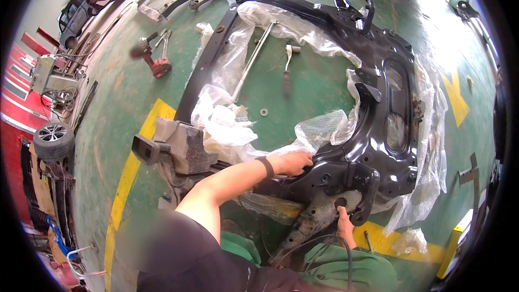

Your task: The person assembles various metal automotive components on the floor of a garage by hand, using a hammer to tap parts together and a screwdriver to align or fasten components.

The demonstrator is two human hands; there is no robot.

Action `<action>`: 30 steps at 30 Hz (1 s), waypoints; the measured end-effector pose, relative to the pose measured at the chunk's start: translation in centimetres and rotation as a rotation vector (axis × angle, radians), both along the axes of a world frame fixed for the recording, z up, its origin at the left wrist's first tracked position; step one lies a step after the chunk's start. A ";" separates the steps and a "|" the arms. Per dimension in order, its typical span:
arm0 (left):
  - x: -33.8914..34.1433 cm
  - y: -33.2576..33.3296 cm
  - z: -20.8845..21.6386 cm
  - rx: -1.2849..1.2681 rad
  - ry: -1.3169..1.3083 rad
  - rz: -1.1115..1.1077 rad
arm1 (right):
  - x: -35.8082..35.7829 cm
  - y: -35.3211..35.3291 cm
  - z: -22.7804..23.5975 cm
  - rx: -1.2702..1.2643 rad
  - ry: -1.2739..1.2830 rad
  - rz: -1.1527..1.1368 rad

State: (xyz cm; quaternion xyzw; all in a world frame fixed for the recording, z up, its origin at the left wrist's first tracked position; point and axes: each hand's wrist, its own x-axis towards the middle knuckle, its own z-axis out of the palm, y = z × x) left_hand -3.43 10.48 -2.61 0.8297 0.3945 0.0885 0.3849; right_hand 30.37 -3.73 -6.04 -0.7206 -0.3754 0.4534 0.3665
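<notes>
1. The left hand (294,163) lies on one black metal frame (373,135), which stretches toward 2 o'clock; the fingertips are hidden, so I cannot tell if it grasps.
2. At its 5 o'clock, the right hand (344,224) touches one grey arm (313,221); its grip is also partly hidden.
3. Bubble wrap (321,130) crowds near at 1 o'clock.
4. Within the frame: one long bar (254,62) and one ring (264,112) at 11, one dark-handled tool (287,78) at 12.
5. At 10, one red power tool (160,67), partly blurred.

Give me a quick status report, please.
Left hand at near side of black frame; right hand at holed end of worn metal arm. Bubble wrap near left hand, possibly in the way.
</notes>
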 end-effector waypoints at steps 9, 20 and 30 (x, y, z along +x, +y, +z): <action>0.9 -0.5 0.4 -0.001 0.072 0.094 | 1.0 -0.3 -1.6 0.032 0.037 0.012; 0.9 -0.6 -0.2 0.063 0.026 0.108 | 1.2 -0.5 -2.7 0.064 0.061 -0.039; 0.2 0.5 -0.5 -0.057 0.026 0.043 | 1.7 -0.5 -3.5 0.084 -0.024 -0.007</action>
